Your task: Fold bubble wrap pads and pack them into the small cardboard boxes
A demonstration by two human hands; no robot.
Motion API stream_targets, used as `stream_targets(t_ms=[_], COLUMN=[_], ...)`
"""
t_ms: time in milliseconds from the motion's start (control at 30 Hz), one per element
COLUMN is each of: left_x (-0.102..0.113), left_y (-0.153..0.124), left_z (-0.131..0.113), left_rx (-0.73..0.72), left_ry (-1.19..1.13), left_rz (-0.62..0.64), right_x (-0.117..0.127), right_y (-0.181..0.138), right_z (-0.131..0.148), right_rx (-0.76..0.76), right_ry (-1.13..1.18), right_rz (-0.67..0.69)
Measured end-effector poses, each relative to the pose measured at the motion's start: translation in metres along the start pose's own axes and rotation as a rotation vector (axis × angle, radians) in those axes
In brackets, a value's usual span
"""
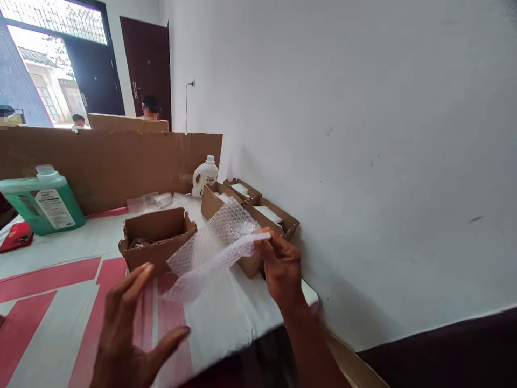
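My right hand (pixel 281 268) pinches one end of a clear bubble wrap sheet (pixel 210 245) and holds it up above the white and red table (pixel 52 318). The sheet sags down and to the left, its low end near the tabletop. My left hand (pixel 127 337) hovers open at the lower left, fingers spread, close to the sheet's low end without touching it. Just behind the sheet stands an open brown cardboard box (pixel 155 237) with something dark inside.
More open cardboard boxes (pixel 258 215) holding white items line the wall. A white bottle (pixel 204 177) stands behind them. A green jug (pixel 42 200) and a red packet (pixel 16 237) sit at left. A cardboard partition (pixel 109 161) screens people beyond.
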State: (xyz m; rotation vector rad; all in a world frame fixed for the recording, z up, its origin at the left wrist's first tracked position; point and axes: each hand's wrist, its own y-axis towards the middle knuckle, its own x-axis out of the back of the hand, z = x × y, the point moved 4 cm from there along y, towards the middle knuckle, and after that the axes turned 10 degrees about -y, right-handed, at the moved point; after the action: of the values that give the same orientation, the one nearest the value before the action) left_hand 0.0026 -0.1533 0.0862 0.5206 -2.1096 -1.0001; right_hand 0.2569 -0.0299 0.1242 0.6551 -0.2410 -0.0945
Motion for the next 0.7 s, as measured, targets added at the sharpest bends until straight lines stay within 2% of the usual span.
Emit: stream_targets(t_ms=[67, 133, 200, 300, 467, 600, 700], left_x=[-0.014, -0.025, -0.027, -0.019, -0.02, -0.025, -0.019], left_y=[-0.015, -0.03, -0.042, -0.057, -0.096, -0.128, -0.134], left_z=[-0.012, -0.011, 0.001, 0.027, 0.056, 0.055, 0.047], left_rx=[-0.047, -0.076, -0.071, -0.08, -0.112, -0.051, 0.077], left_ry=[-0.043, -0.081, -0.06, 0.039, 0.073, 0.047, -0.025], left_rz=[0.134, 0.206, 0.186, 0.176, 0.329, 0.42, 0.511], right_x=[-0.005, -0.012, -0.023, -0.044, -0.075, -0.064, -0.039], right_y=[-0.031, -0.055, -0.074, -0.098, -0.143, -0.16, -0.15], right_z=[-0.003, -0.011, -0.027, -0.065, -0.122, -0.132, -0.121], right_rx=[-0.06, -0.11, -0.145, -0.211, -0.376, -0.334, -0.245], right_ry=[-0.003, -0.002, 0.005, 0.045, 0.017, -0.185, -0.356], right_rz=[-0.001, 0.002, 0.044, 0.152, 0.36, 0.424, 0.368])
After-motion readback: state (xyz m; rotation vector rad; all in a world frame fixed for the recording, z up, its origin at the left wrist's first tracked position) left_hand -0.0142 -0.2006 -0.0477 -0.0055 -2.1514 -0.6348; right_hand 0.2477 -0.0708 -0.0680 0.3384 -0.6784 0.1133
